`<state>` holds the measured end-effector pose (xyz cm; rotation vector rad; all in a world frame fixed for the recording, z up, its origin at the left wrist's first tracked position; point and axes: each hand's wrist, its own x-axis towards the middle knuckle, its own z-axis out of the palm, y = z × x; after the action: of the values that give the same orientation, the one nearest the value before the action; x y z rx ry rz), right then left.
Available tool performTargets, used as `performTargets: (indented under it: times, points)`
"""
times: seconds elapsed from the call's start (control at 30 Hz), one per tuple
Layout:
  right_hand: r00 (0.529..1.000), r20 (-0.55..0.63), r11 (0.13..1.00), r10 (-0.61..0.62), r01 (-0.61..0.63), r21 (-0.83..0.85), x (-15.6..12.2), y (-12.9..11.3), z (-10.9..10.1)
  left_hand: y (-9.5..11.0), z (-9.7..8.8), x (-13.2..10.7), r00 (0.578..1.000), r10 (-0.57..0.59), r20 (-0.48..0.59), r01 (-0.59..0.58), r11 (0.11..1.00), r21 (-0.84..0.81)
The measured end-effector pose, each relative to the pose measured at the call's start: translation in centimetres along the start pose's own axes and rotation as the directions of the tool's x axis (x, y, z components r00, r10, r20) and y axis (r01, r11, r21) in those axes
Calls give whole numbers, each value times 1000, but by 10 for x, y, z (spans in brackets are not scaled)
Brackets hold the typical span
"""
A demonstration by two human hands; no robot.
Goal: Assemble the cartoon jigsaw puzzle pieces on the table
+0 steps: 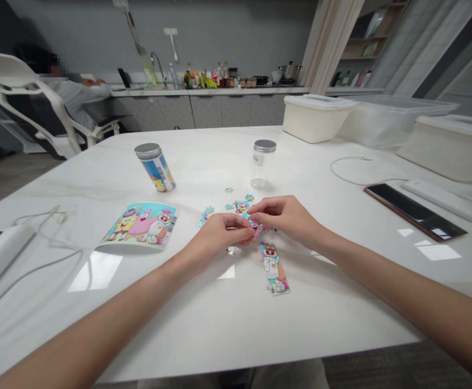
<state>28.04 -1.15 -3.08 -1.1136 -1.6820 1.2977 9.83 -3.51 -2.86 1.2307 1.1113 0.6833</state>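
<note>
Between my left hand (228,233) and my right hand (282,216) are pink and blue jigsaw puzzle pieces (255,227), raised just over the white table. Thumb and fingers of each hand pinch at them; their exact number is hidden by my fingers. Beyond my hands lie loose jigsaw pieces (242,206), with more to the left (206,215). Nearer to me rests a joined strip of puzzle (275,268) showing a cartoon figure in white. On the left a curled picture sheet (141,226) shows several cartoon characters.
A jar with a cartoon label (155,168) and a clear jar (263,165) stand at mid-table. At right lie a dark phone (414,210) and cables; plastic bins (317,119) stand behind. A white device (1,254) is at left. A person (72,97) sits beyond the table.
</note>
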Motion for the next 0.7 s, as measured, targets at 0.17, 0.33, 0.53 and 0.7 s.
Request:
performTargets:
  times: [0.17, 0.33, 0.53, 0.7]
  points:
    - [1000, -8, 1000, 16, -16, 13, 0, -1, 0, -3, -1, 2, 1000, 2, 0, -2, 1000, -29]
    - [998, -70, 999, 9, -6, 53, 3, 3, -3, -2, -1, 2, 1000, -5, -10, 5, 999, -41]
    - [998, -43, 983, 36, -28, 179, 4, 5, -4, 0, 2, 1, 1000, -15, -12, 14, 998, -59]
    - [995, 19, 981, 99, -101, 163, 3, 3, -3, 1, 2, 1, 1000, -8, -13, 7, 998, -56]
